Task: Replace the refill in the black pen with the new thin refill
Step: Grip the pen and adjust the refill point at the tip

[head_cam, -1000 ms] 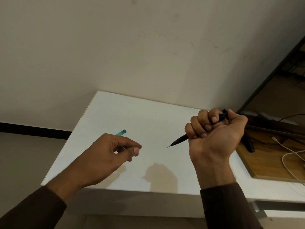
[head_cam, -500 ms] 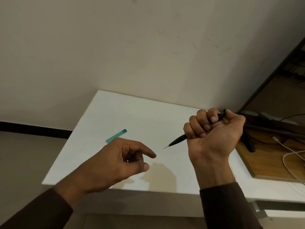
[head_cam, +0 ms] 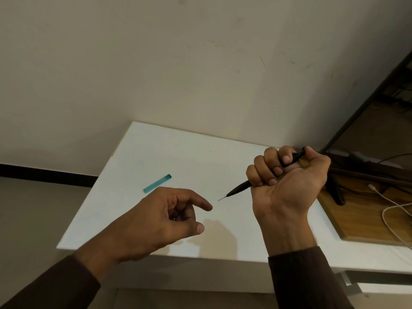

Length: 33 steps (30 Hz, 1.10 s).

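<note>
My right hand [head_cam: 287, 186] is fisted around a black pen [head_cam: 239, 188], palm toward me, above the white table [head_cam: 185, 157]. The pen's thin metal tip [head_cam: 221, 198] sticks out to the lower left. My left hand [head_cam: 162, 219] hovers just left of that tip, fingers loosely curled and apart, index finger pointing toward the tip, with nothing visible in it. A slim teal translucent case [head_cam: 157, 183] lies flat on the table beyond my left hand. No loose refill is visible.
A wooden board [head_cam: 367, 219] sits at the table's right, with a white cable [head_cam: 392, 208] and a dark stand foot [head_cam: 334, 190] on it. A plain wall rises behind the table. The floor lies to the left.
My left hand has left the teal case, which now lies uncovered on the table, and has moved right and nearer toward the pen tip. My right hand has barely shifted.
</note>
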### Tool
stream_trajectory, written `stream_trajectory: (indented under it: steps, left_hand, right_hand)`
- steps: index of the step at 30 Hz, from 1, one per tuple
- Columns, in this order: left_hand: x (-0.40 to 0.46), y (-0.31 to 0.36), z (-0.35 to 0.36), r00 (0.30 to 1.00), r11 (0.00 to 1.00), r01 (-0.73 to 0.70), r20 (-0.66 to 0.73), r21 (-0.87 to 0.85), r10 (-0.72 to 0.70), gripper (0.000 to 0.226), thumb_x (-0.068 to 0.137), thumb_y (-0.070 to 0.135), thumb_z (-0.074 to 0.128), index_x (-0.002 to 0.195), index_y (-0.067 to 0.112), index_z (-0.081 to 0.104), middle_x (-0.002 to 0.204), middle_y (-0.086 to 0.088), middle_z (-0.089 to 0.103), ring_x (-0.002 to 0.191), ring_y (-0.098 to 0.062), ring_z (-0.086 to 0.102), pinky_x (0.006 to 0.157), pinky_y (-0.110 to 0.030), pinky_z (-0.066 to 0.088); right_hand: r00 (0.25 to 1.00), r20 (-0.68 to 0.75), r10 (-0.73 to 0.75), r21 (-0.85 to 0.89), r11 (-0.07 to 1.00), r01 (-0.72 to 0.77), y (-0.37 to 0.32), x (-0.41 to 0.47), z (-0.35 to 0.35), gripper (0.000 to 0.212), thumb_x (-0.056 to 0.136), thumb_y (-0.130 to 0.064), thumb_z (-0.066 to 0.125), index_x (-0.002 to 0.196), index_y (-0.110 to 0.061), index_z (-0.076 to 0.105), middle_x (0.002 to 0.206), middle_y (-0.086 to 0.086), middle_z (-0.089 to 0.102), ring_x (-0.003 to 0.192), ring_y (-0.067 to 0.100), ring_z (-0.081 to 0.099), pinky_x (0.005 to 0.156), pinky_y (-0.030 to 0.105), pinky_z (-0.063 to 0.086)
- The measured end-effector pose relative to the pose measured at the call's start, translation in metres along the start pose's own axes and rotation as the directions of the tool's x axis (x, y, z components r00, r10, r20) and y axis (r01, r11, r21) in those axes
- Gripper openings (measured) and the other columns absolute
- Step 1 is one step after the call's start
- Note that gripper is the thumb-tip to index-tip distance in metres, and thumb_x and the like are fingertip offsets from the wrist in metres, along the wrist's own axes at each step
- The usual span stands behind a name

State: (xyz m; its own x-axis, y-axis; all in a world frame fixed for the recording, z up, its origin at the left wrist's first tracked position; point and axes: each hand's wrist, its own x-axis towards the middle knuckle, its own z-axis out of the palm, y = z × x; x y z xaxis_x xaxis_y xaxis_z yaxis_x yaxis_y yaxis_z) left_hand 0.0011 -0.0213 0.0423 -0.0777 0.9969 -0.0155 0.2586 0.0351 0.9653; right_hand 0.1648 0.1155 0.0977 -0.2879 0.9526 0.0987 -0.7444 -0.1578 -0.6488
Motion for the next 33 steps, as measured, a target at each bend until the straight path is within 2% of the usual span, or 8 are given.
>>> stream_trajectory:
  steps: [33]
  left_hand:
    - [-0.0019,0.0050,0.0035,0.999,0.999,-0.014,0.029,-0.042,0.015,0.034,0.086,0.014,0.080,0.109,0.039,0.077,0.071,0.004,0.067,0.064,-0.003,0.062,0.061,-0.014,0.053]
  right_hand:
    - [1.000,0.001,0.004,-0.024,1.000,-0.004,0.0024,-0.0031,0.0032,0.042,0.094,-0.037,0.032,0.058,-0.016,0.036,0.051,-0.002,0.023,0.042,0.012,0.016,0.041,0.021,0.020]
